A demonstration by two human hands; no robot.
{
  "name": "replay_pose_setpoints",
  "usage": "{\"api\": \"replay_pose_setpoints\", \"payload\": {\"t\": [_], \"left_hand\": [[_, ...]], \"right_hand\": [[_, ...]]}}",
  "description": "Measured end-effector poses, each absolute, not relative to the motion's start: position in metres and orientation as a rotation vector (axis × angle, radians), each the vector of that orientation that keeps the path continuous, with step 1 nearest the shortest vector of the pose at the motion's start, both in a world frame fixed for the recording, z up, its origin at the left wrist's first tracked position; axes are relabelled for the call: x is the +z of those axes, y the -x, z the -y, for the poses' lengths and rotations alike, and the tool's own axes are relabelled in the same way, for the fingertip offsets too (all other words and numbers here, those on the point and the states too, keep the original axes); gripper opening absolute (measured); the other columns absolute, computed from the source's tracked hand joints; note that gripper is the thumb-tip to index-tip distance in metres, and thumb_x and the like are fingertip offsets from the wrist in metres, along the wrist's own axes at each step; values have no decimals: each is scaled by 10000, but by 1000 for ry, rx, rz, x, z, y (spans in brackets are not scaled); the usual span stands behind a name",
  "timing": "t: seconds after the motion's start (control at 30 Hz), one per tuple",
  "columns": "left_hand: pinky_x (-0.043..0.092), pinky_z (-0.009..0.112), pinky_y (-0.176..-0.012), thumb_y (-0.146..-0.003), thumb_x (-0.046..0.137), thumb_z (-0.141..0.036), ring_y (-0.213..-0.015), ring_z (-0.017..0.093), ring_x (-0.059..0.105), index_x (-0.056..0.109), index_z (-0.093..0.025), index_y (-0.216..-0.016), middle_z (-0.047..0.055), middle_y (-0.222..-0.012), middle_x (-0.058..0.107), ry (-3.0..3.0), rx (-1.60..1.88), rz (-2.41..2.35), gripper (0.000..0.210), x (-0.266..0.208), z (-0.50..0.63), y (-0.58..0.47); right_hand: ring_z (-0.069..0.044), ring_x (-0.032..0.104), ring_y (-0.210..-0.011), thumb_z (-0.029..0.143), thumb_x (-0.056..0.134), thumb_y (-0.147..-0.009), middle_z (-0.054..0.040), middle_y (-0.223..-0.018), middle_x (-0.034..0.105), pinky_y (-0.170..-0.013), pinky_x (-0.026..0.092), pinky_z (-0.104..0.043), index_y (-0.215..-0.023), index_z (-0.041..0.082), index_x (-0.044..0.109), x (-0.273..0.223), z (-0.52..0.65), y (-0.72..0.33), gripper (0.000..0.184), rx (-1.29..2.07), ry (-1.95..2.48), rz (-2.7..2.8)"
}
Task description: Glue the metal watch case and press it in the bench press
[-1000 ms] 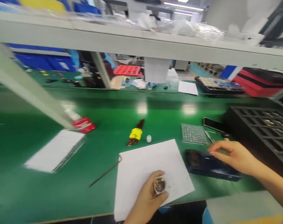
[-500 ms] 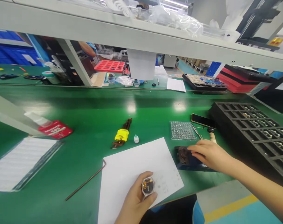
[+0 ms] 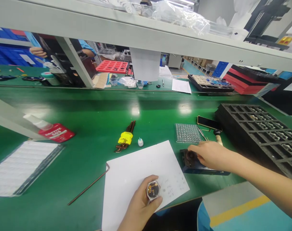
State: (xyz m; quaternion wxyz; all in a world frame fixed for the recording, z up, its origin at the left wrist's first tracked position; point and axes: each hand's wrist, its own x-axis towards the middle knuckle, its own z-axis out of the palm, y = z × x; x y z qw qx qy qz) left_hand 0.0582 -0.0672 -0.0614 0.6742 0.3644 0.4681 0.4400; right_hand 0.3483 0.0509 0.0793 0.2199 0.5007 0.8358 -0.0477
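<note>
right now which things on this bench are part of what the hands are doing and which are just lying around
In hand:
- left hand holding a small round part over the white paper
- right hand on the dark block

Lying about:
- red bottle
- yellow-handled tool set
- thin rod
- phone
- black tray

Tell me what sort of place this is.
Probably a small-parts assembly line: a long green-matted workbench, a black compartmented parts tray, and a round metal watch-like part held in the left hand.
</note>
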Motion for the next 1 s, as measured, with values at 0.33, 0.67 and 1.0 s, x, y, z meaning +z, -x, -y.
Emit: {"api": "replay_pose_setpoints", "payload": {"t": [0.33,0.67,1.0], "left_hand": [[493,247,-734,-622,989,-277,-833,188,645,682,-194,-1088,9,-881,730,-673,1039,-1195,564,-46,59,-67],[584,302,-736,-732,950,-630,-776,210,721,847,-129,-1112,162,-1027,812,-291,1001,-990,638,-24,36,-88],[623,228,-1016,-956,802,-269,-1176,215,777,821,-283,-1233,78,-1264,807,-1512,1108,-1047,277,-26,-6,-98]], "right_hand": [[-286,705,-939,206,626,-1039,-59,-1041,715,-810,588,-437,-1469,304,539,84,-4,-389,450,-191,-1659,-2796],[-241,757,-786,372,634,-1052,-44,-981,772,-631,629,-300,-1138,243,749,-3,79,-451,193,-169,-2606,-2834],[-270,717,-659,584,713,-904,-65,-747,740,-588,561,-356,-1001,188,769,-107,82,-501,411,-279,-3885,-1676]]}}
